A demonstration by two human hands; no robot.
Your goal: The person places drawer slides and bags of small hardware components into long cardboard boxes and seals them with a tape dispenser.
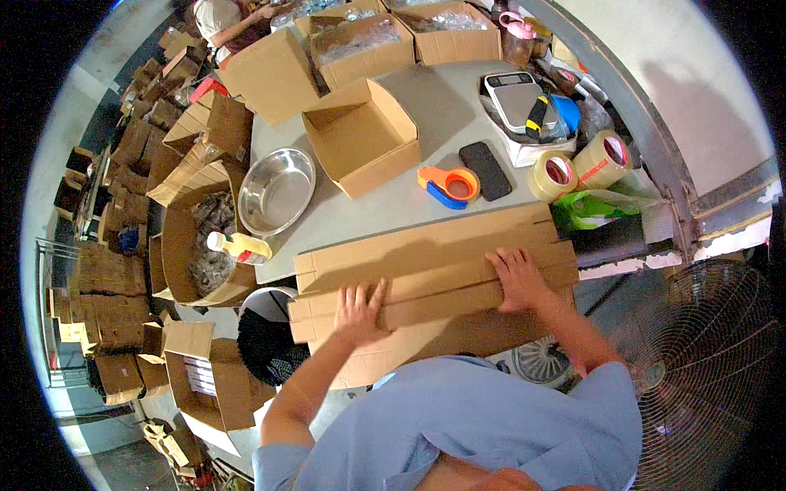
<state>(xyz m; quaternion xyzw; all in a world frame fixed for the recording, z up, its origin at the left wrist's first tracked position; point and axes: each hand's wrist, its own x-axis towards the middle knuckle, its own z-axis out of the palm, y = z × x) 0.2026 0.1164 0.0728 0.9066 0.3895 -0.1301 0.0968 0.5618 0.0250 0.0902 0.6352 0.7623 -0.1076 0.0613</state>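
Observation:
A flattened cardboard box (438, 274) lies along the near edge of the table, its slotted flaps at the left and right ends. My left hand (359, 315) rests on its left part, fingers stretched out over the board. On the right part, my right hand (520, 280) lies with fingers spread. Neither hand is wrapped round anything. Just beyond the cardboard are an orange and blue tape dispenser (449, 186) and a black phone (485, 171). An open empty carton (360, 135) stands farther back.
At left are a steel basin (277, 191), a yellow bottle (239, 246) and open cartons. Tape rolls (553, 176) and a bin holding a scale (517, 102) stand at right. A large fan (696, 368) is beside my right arm. Another person (233, 24) is at far left.

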